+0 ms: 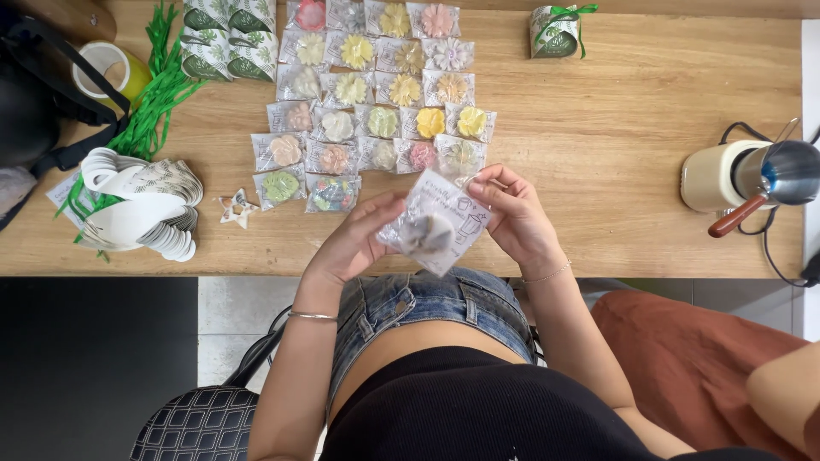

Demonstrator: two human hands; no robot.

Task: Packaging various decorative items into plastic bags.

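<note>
I hold a small clear plastic bag (437,224) with a pale flower-shaped piece inside, just above the near edge of the wooden table (632,154). My left hand (359,243) grips its left side and my right hand (512,213) pinches its upper right corner. Beyond my hands lie several rows of bagged flower pieces (376,94) in yellow, pink, green and white.
A stack of white leaf-print cards (141,209) and green ribbon strands (154,94) lie at the left with a tape roll (107,68). A small star piece (237,207) lies nearby. A folded leaf-print box (555,32) sits far right. A heat tool on its cream stand (752,175) stands at the right edge.
</note>
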